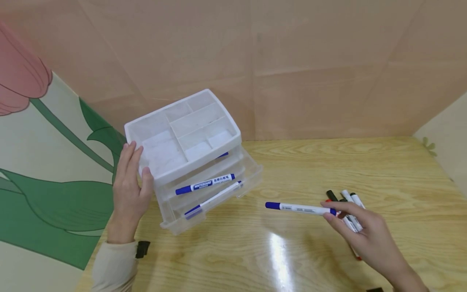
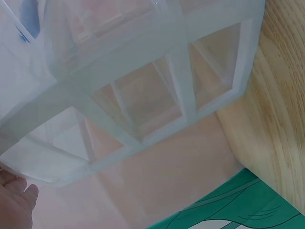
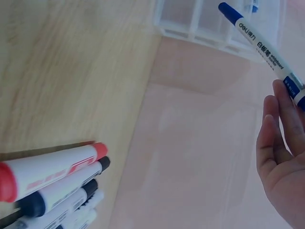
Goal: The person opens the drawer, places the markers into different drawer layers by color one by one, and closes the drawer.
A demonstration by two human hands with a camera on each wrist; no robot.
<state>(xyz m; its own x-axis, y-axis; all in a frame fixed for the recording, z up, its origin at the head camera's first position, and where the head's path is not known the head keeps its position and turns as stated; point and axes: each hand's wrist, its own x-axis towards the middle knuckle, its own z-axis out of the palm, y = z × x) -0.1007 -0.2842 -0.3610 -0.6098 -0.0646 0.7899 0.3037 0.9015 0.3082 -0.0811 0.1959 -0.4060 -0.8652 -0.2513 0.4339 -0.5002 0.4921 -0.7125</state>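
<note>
My right hand pinches a white whiteboard marker with blue ends by its right end, between thumb and fingers. The marker points left, toward a translucent plastic drawer box whose top tray has several compartments. My left hand rests on the box's left rim, fingers extended and thumb near the front corner. A lower drawer is pulled out. In it lie a blue-and-white whiteboard marker and another blue-ended marker near the front wall. A further blue tip shows under the tray.
Several loose markers with red and black caps lie on the wooden table, partly behind my right hand in the head view. A pinkish-brown covering stands behind the table. A wall with a painted flower is on the left.
</note>
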